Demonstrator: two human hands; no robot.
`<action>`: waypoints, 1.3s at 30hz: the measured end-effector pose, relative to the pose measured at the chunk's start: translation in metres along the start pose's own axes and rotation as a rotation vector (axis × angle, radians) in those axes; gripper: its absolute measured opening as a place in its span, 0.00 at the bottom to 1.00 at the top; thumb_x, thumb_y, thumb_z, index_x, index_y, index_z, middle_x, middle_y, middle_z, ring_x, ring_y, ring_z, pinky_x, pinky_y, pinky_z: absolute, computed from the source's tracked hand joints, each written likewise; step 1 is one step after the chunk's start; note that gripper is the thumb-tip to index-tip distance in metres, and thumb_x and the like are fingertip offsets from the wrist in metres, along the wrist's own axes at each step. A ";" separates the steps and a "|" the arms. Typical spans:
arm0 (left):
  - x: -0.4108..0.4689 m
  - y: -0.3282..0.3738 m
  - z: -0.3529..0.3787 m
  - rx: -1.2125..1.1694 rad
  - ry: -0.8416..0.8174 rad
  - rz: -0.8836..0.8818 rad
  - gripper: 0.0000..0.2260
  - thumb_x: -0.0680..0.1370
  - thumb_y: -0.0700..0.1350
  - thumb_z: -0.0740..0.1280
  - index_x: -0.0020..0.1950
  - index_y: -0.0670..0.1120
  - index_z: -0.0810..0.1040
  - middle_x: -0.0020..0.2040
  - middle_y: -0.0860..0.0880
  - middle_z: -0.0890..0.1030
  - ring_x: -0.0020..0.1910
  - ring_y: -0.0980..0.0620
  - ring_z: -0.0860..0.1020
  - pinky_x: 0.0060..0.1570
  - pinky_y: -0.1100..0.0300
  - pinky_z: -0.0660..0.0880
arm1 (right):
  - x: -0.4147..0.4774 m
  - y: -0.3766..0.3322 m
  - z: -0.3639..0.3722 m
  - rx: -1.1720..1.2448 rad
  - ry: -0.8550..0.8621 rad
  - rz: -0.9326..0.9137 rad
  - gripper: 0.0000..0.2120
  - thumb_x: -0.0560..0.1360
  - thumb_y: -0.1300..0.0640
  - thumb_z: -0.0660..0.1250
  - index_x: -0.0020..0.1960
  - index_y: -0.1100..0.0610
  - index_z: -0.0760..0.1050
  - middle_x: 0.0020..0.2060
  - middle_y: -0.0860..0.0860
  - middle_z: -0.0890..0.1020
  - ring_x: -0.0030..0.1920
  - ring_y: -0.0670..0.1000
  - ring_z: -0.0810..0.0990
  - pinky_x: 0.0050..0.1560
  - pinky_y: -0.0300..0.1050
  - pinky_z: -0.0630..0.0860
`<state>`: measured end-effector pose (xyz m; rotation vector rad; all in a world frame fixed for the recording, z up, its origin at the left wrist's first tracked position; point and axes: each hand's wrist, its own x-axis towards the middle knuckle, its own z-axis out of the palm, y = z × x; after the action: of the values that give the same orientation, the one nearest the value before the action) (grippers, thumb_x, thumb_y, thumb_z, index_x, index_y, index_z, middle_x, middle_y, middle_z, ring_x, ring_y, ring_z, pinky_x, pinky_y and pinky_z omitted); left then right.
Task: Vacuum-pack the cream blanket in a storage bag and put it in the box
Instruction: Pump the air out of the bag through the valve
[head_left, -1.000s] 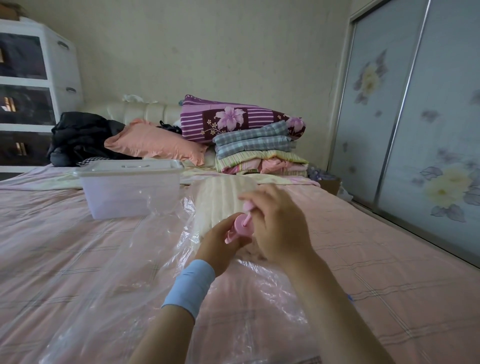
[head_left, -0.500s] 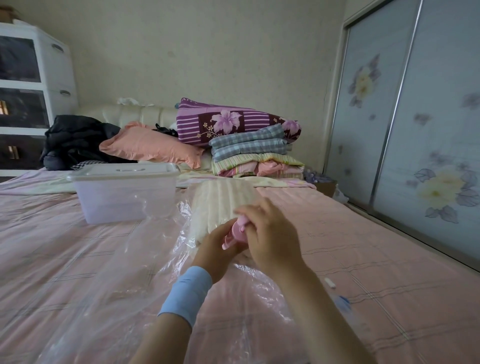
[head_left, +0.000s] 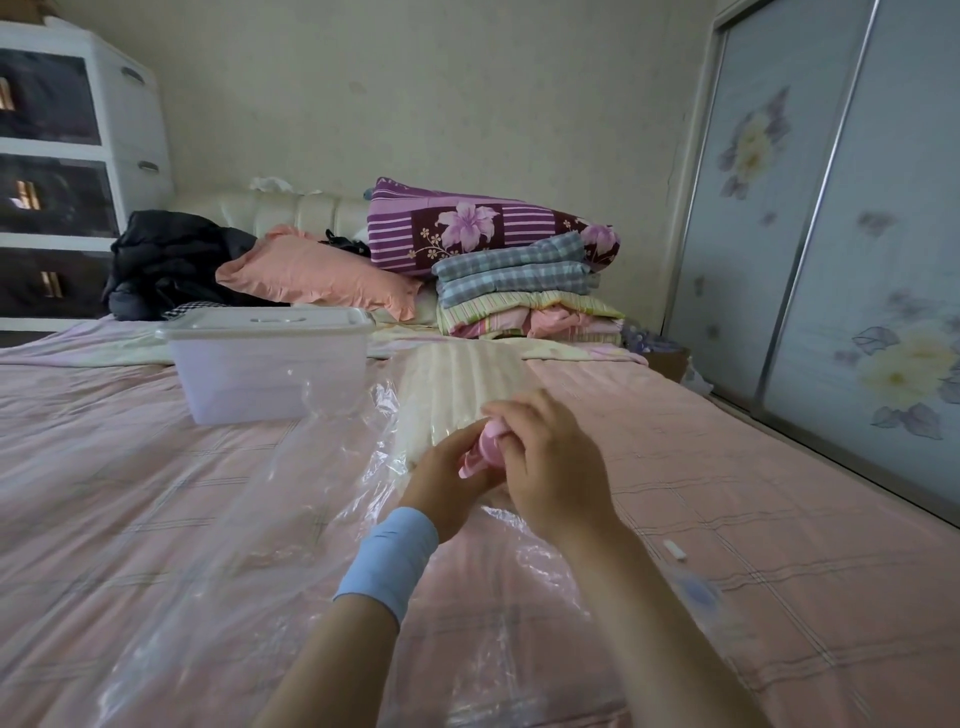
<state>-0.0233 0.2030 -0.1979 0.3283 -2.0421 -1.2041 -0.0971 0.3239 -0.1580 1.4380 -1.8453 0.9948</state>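
Left grip (head_left: 447, 478): clamped round the valve (head_left: 485, 448), steadying it.
Right grip (head_left: 550, 467): pinching the valve top; I should twist squarely, gently.
Blanket (head_left: 457, 379): in bag (head_left: 249, 519), just beyond my grips.
Box (head_left: 270, 374): farther, left.

A bed with a pink checked sheet (head_left: 156, 493) fills the room, its cream padded headboard (head_left: 291, 210) against a pale wall (head_left: 415, 104). A white drawer unit (head_left: 78, 156) stands at the left. Flower-printed sliding wardrobe doors (head_left: 857, 234) line the right. The light is soft daylight.
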 end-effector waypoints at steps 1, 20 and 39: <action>0.001 -0.001 -0.001 -0.003 0.010 0.005 0.16 0.69 0.50 0.73 0.53 0.65 0.79 0.48 0.59 0.83 0.51 0.56 0.79 0.56 0.59 0.74 | 0.007 -0.007 -0.010 0.030 0.108 -0.049 0.17 0.78 0.53 0.57 0.59 0.54 0.81 0.52 0.49 0.79 0.51 0.52 0.78 0.42 0.49 0.78; 0.000 0.000 -0.004 -0.006 -0.012 -0.006 0.21 0.69 0.45 0.76 0.58 0.63 0.79 0.54 0.57 0.82 0.56 0.52 0.79 0.63 0.53 0.74 | 0.035 -0.029 -0.048 0.019 0.620 -0.188 0.13 0.80 0.61 0.61 0.56 0.60 0.83 0.49 0.55 0.81 0.49 0.54 0.78 0.43 0.40 0.73; 0.000 0.004 -0.006 0.068 -0.001 0.013 0.19 0.70 0.44 0.75 0.48 0.68 0.77 0.45 0.61 0.82 0.46 0.58 0.78 0.46 0.70 0.73 | 0.014 -0.014 -0.013 -0.061 0.285 -0.081 0.17 0.79 0.56 0.57 0.63 0.54 0.79 0.57 0.55 0.76 0.54 0.56 0.76 0.40 0.43 0.74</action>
<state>-0.0183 0.2012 -0.1928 0.3461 -2.0866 -1.1290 -0.0868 0.3258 -0.1367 1.2524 -1.5864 1.0348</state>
